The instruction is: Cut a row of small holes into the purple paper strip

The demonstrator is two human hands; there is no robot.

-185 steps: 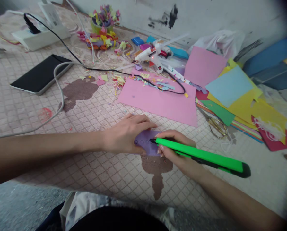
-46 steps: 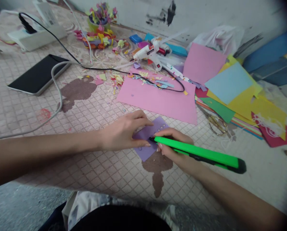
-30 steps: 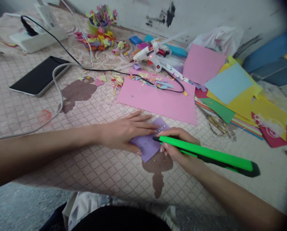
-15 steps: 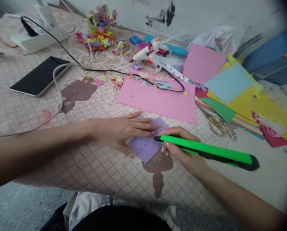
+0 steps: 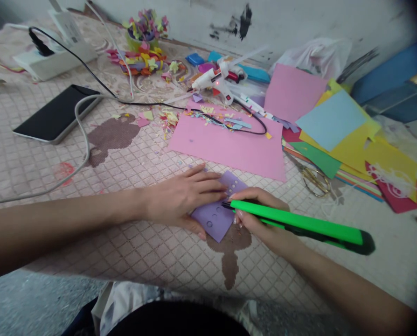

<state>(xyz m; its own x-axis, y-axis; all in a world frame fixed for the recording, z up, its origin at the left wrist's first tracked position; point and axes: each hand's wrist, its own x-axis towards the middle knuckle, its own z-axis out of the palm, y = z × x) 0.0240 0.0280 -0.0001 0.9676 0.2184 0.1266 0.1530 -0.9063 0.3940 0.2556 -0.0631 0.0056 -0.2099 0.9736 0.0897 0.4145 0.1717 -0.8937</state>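
A strip of purple paper (image 5: pixel 219 228) lies on the patterned tablecloth, with a row of small drawn circles and some small pale round spots along it. My left hand (image 5: pixel 185 193) rests flat on the paper's left side, fingers stretched out and thumb near its lower edge. In my right hand (image 5: pixel 260 210) is a green utility knife (image 5: pixel 299 220), gripped near its black front end. Its tip meets the paper close to my left fingertips. The blade itself is too small to make out.
Beyond the hands lies a pink sheet (image 5: pixel 229 149) with paper scraps, and a white glue gun (image 5: pixel 217 81). Scissors (image 5: pixel 315 179) and coloured paper (image 5: pixel 334 121) are at the right. A black-screened device (image 5: pixel 58 114), cables and a power strip (image 5: pixel 54 58) occupy the left.
The purple paper has turned slightly and its lower end has shifted right and down. My left thumb has moved right with it. The knife tip stays near the row of circles.
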